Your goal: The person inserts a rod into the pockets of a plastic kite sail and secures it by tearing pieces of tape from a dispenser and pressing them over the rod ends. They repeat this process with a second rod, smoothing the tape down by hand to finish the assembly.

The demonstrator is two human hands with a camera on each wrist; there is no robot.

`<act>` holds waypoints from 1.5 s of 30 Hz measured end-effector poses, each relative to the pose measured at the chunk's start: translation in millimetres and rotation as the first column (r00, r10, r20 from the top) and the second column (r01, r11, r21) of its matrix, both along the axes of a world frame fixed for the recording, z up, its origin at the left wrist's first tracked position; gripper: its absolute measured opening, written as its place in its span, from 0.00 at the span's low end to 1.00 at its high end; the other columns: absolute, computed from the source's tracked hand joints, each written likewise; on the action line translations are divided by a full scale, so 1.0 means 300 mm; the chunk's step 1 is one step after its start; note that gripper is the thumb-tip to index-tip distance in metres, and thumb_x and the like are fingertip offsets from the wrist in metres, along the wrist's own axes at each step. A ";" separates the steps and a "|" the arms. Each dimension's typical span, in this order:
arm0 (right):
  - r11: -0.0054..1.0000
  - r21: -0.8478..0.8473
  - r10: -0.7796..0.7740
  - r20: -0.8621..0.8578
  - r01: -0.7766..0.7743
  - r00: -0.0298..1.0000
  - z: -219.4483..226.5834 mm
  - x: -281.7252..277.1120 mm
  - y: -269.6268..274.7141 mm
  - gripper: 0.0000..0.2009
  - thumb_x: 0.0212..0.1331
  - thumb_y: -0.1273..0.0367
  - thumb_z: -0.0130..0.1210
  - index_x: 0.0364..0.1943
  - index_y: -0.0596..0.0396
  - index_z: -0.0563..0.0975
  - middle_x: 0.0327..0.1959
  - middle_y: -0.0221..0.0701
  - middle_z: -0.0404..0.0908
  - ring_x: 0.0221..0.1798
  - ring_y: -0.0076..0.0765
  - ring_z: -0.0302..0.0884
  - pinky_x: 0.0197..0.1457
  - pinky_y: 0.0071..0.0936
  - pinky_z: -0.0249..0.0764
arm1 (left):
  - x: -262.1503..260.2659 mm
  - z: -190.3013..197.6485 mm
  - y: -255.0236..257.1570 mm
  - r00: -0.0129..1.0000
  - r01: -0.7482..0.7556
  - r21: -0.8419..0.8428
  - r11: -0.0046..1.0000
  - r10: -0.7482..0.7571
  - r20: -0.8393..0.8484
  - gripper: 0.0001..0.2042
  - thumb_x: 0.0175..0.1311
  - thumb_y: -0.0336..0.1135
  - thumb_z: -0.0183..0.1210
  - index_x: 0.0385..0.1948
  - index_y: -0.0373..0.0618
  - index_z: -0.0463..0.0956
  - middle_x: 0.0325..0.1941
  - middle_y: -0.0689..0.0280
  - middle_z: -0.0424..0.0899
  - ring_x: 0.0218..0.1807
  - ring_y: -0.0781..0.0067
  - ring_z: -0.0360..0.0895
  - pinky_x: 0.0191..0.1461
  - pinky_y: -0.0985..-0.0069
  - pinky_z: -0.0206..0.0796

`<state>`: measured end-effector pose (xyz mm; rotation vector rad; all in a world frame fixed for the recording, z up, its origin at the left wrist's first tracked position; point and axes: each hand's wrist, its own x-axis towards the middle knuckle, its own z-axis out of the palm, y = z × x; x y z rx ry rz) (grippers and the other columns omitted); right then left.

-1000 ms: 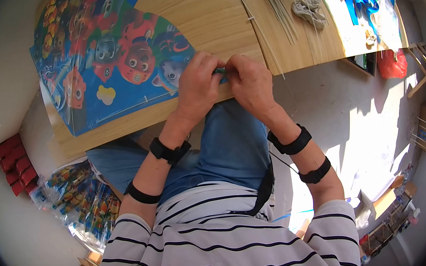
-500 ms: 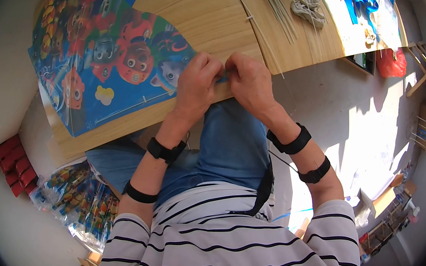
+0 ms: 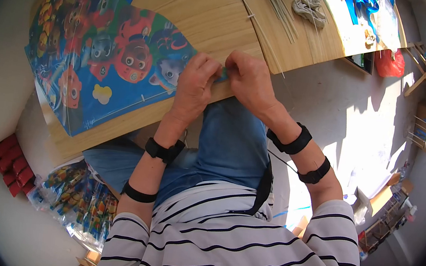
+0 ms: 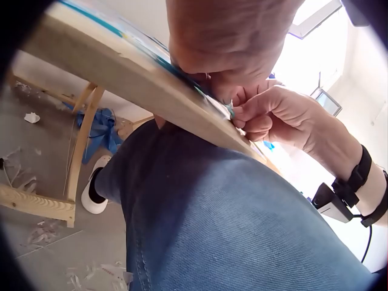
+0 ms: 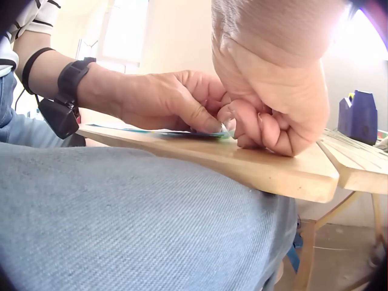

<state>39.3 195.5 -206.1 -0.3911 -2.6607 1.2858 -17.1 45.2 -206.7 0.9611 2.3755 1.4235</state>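
Observation:
A printed sheet (image 3: pixel 110 56) with cartoon figures on blue lies over the wooden table (image 3: pixel 202 4), a thin white rod along its near edge. At its right corner, by the table edge, the left hand (image 3: pixel 195 85) pinches the sheet between thumb and fingers. Close beside it, the right hand (image 3: pixel 251 84) has its fingers curled at the same corner. In the right wrist view the right hand (image 5: pixel 273 103) pinches a small piece of the sheet's clear or greenish edge, its fingertips nearly touching the left hand (image 5: pixel 163 100). What exactly lies between the fingertips is mostly hidden.
Thin sticks (image 3: pixel 276 5) and a crumpled beige cloth (image 3: pixel 309 11) lie on the adjoining table, with blue ribbon (image 3: pixel 359 4) farther right. A red bag (image 3: pixel 390 64) hangs near its edge. Plastic-wrapped prints (image 3: pixel 80 196) and red packs (image 3: pixel 13 164) are at the lower left.
The left hand has shifted slightly left and down, and the sheet has moved a little left with it. The right hand has stayed nearly in place.

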 end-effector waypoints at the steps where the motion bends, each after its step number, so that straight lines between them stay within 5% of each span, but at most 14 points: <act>1: 1.000 -0.002 0.002 0.003 -0.002 1.000 -0.001 0.000 0.001 0.01 0.52 0.76 0.54 0.28 0.57 0.76 0.27 0.45 0.80 0.34 0.58 0.79 0.36 0.48 0.73 | -0.001 0.003 -0.001 1.000 -0.005 0.009 1.000 0.005 0.016 0.06 0.57 0.17 0.56 0.33 0.38 0.72 0.35 0.61 0.73 0.38 0.61 0.74 0.41 0.72 0.68; 10: 0.998 -0.041 0.043 -0.021 -0.044 0.999 0.026 0.005 0.020 0.03 0.52 0.79 0.55 0.31 0.62 0.76 0.28 0.48 0.79 0.35 0.55 0.80 0.38 0.40 0.74 | -0.008 0.010 -0.010 0.997 -0.051 0.085 0.995 0.046 0.059 0.08 0.57 0.16 0.57 0.36 0.38 0.75 0.35 0.61 0.76 0.36 0.66 0.75 0.41 0.75 0.68; 13: 0.999 -0.025 0.045 -0.014 -0.045 0.999 0.029 0.005 0.020 0.03 0.52 0.79 0.56 0.31 0.62 0.76 0.28 0.47 0.80 0.35 0.55 0.81 0.38 0.39 0.75 | 0.008 0.032 -0.006 0.964 -0.162 0.108 0.981 0.134 0.231 0.08 0.56 0.16 0.58 0.37 0.38 0.77 0.36 0.62 0.77 0.35 0.69 0.76 0.41 0.77 0.69; 22: 1.000 -0.004 0.028 -0.026 -0.028 0.999 0.020 0.009 0.014 0.04 0.52 0.78 0.56 0.32 0.63 0.76 0.28 0.47 0.80 0.34 0.54 0.81 0.37 0.38 0.75 | 0.028 0.018 -0.023 0.970 -0.226 -0.016 0.974 0.224 -0.094 0.07 0.55 0.19 0.61 0.34 0.38 0.76 0.34 0.62 0.78 0.32 0.69 0.75 0.36 0.75 0.68; 31: 0.978 0.177 -0.129 0.094 0.111 0.987 0.038 0.029 0.033 0.07 0.51 0.73 0.61 0.33 0.60 0.78 0.27 0.44 0.81 0.33 0.51 0.80 0.36 0.40 0.74 | 0.032 0.004 -0.008 0.968 -0.251 -0.062 0.966 0.250 -0.030 0.07 0.54 0.20 0.64 0.31 0.38 0.75 0.30 0.63 0.73 0.29 0.71 0.74 0.34 0.75 0.67; 34: 0.982 0.122 -0.155 0.094 0.144 0.983 0.072 0.025 0.038 0.06 0.51 0.71 0.60 0.30 0.56 0.76 0.29 0.42 0.80 0.36 0.54 0.80 0.37 0.46 0.74 | 0.034 -0.002 -0.004 0.964 -0.265 -0.026 0.964 0.266 0.011 0.07 0.53 0.20 0.64 0.31 0.38 0.75 0.30 0.63 0.73 0.28 0.72 0.73 0.33 0.76 0.67; 45: 0.962 0.246 -0.141 0.082 0.118 0.987 0.022 -0.013 -0.023 0.11 0.45 0.66 0.68 0.27 0.53 0.76 0.31 0.39 0.79 0.34 0.52 0.80 0.34 0.46 0.73 | 0.035 -0.003 -0.019 0.969 -0.248 -0.068 0.966 0.246 -0.034 0.08 0.52 0.21 0.65 0.31 0.39 0.75 0.30 0.63 0.73 0.28 0.71 0.73 0.33 0.75 0.67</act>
